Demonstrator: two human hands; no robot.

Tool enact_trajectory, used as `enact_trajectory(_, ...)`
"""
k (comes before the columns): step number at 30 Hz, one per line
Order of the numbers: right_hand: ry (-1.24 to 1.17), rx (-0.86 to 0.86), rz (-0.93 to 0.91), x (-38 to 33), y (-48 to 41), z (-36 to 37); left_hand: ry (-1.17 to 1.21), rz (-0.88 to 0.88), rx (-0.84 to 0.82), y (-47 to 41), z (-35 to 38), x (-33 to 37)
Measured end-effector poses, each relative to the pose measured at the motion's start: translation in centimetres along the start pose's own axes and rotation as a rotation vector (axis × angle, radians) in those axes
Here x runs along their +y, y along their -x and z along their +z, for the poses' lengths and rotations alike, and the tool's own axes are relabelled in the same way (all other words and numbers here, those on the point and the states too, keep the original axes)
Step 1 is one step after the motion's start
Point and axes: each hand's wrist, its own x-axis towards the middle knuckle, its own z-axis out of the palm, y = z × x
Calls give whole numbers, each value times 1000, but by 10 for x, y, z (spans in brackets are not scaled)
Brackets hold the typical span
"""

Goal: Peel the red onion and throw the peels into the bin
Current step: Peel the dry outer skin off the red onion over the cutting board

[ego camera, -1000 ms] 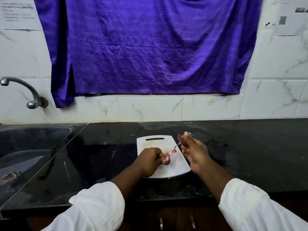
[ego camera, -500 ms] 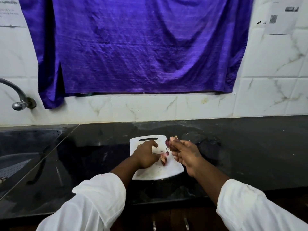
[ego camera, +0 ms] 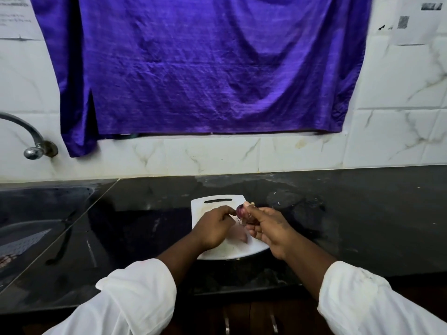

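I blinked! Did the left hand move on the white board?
Yes. The left hand went up the cutting board toward its handle slot, reaching the onion.

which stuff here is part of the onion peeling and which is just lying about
In the job: red onion, right hand holding it, left hand at its skin, loose peel, white cutting board.
Just there: purple cloth, tap, sink, wall papers.

Glossy black stone counter [ego camera: 362, 213]; smooth white plastic board [ego camera: 200, 206]; creased purple cloth [ego camera: 205, 68]; shiny metal tap [ego camera: 33, 146].
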Motion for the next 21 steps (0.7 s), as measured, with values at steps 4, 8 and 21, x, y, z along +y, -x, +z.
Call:
enact_trajectory(4,-104,-60,36,-2,4,3,314,-4,5,5,5,5)
enact_trajectory(8,-102,-82,52,-5,7,2,259,17,93,6,13,7)
enact_trajectory(21,-182,41,16,-12,3,-2,26,-3,187,6,7,7)
